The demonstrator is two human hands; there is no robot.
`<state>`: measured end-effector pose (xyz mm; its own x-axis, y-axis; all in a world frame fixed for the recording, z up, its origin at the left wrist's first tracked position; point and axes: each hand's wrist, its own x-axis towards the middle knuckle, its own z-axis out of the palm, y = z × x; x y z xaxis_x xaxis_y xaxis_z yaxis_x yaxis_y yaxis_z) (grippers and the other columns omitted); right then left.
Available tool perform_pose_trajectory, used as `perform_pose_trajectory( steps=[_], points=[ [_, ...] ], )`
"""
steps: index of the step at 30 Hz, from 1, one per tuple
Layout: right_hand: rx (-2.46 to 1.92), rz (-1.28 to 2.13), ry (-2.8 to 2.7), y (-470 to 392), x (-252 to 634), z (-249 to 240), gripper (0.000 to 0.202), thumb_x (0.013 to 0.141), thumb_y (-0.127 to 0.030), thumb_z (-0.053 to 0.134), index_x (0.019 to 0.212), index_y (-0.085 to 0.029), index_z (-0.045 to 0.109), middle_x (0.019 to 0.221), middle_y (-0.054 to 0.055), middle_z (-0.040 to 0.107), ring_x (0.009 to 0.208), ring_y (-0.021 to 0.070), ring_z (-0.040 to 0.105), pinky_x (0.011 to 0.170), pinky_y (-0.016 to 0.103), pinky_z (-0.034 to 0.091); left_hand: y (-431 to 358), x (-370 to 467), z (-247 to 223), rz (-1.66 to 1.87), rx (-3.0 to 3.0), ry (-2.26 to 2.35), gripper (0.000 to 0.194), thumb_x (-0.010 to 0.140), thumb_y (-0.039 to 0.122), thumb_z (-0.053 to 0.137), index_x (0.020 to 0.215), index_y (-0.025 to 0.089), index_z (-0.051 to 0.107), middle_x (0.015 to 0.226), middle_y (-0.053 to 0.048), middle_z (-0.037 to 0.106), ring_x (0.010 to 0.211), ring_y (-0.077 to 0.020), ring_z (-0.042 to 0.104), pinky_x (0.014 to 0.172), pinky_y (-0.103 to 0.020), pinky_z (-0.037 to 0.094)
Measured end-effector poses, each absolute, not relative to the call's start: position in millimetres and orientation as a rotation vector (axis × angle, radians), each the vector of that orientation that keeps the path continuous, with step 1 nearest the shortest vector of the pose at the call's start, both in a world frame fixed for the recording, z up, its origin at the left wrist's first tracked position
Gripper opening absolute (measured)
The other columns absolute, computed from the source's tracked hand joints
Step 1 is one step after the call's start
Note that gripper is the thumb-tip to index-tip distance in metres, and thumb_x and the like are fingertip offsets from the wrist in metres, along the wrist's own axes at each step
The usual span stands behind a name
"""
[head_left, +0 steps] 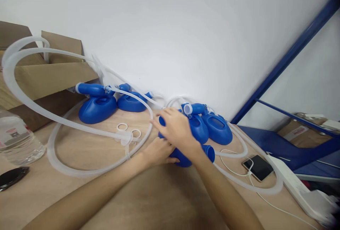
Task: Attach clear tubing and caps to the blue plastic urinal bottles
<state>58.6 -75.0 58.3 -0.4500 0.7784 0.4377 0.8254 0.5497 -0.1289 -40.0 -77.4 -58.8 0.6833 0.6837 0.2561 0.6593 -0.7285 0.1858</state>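
A blue plastic urinal bottle is in front of me, largely covered by my hands. My left hand is closed around its near left side, thumb low against the body. Over its top lies my right hand, fingers curled about the blue neck part; the exact grip is hidden. Behind my right hand stand two more blue bottles, with a white-ended spout. On the left are further blue bottles with clear hoses. A long clear hose loops left of my hands, its flanged end beside white rings.
Open cardboard boxes stand at the left against the wall. Nearer are a large water bottle and a dark oval object. To the right lie a phone with its cable and a white power strip, beside a blue metal rack.
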Motion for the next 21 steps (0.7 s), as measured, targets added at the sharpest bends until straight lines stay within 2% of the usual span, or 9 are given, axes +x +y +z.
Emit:
perform_pose_trajectory(
  steps=[1, 3, 5, 6, 8, 13, 16, 21],
  points=[
    [-1.415, -0.168, -2.260, -75, 75, 62, 0.045, 0.099, -0.051, 0.060, 0.128, -0.016, 0.066, 0.133, 0.017, 0.066, 0.129, 0.0346, 0.057, 0.103, 0.044, 0.044, -76, -39, -57, 0.454, 2.834, 1.095, 0.069, 0.090, 0.058, 0.067, 0.147, 0.021, 0.054, 0.148, -0.014, 0.060, 0.120, -0.0380, 0.065, 0.098, -0.047, 0.054],
    [-1.635, -0.100, -2.174, -69, 101, 62, 0.083, 0.090, -0.059, 0.069, 0.154, -0.012, 0.043, 0.155, 0.025, 0.048, 0.144, 0.0417, 0.044, 0.109, 0.050, 0.042, -74, -37, -55, 0.401, 2.912, 1.067, 0.076, 0.089, 0.062, 0.067, 0.147, 0.014, 0.053, 0.151, -0.019, 0.056, 0.108, -0.0372, 0.071, 0.087, -0.045, 0.058],
    [-1.796, 0.061, -2.174, -57, 115, 55, 0.109, 0.084, -0.066, 0.072, 0.164, -0.011, 0.021, 0.161, 0.029, 0.038, 0.146, 0.0467, 0.041, 0.109, 0.055, 0.042, -73, -37, -55, 0.367, 2.996, 1.083, 0.077, 0.092, 0.063, 0.064, 0.147, 0.011, 0.053, 0.152, -0.021, 0.054, 0.102, -0.0353, 0.073, 0.080, -0.043, 0.060],
    [-1.852, 0.143, -2.181, -52, 118, 51, 0.114, 0.083, -0.069, 0.071, 0.165, -0.012, 0.016, 0.161, 0.030, 0.037, 0.144, 0.0483, 0.044, 0.108, 0.056, 0.043, -73, -37, -55, 0.361, 3.031, 1.089, 0.077, 0.093, 0.064, 0.062, 0.147, 0.010, 0.053, 0.152, -0.020, 0.055, 0.101, -0.0344, 0.074, 0.079, -0.042, 0.060],
    [-1.914, 0.240, -2.192, -43, 119, 43, 0.111, 0.087, -0.068, 0.067, 0.166, -0.014, 0.012, 0.156, 0.030, 0.044, 0.138, 0.0484, 0.052, 0.105, 0.056, 0.045, -73, -38, -56, 0.368, 3.071, 1.088, 0.076, 0.093, 0.065, 0.061, 0.146, 0.010, 0.053, 0.149, -0.019, 0.057, 0.100, -0.0331, 0.074, 0.078, -0.041, 0.061],
    [-1.855, 0.263, -2.293, -40, 119, 42, 0.086, 0.096, -0.048, 0.064, 0.164, -0.018, 0.021, 0.135, 0.022, 0.067, 0.124, 0.0392, 0.066, 0.100, 0.045, 0.048, -72, -38, -58, 0.373, 3.086, 1.088, 0.076, 0.093, 0.065, 0.061, 0.145, 0.010, 0.053, 0.144, -0.018, 0.060, 0.097, -0.0321, 0.075, 0.077, -0.042, 0.062],
    [-1.868, 0.188, -2.355, -44, 116, 45, 0.085, 0.098, -0.043, 0.059, 0.166, -0.015, 0.016, 0.130, 0.023, 0.069, 0.121, 0.0403, 0.067, 0.096, 0.044, 0.049, -72, -37, -58, 0.352, 3.076, 1.094, 0.075, 0.093, 0.063, 0.062, 0.145, 0.010, 0.053, 0.143, -0.019, 0.061, 0.100, -0.0331, 0.074, 0.079, -0.043, 0.062],
    [-1.916, 0.060, -2.440, -49, 111, 44, 0.084, 0.097, -0.037, 0.056, 0.167, -0.018, 0.012, 0.127, 0.023, 0.070, 0.118, 0.0409, 0.068, 0.093, 0.046, 0.050, -75, -37, -55, 0.319, 3.070, 1.115, 0.073, 0.095, 0.060, 0.062, 0.146, 0.009, 0.052, 0.141, -0.021, 0.061, 0.104, -0.0343, 0.073, 0.079, -0.042, 0.061]
  ],
)
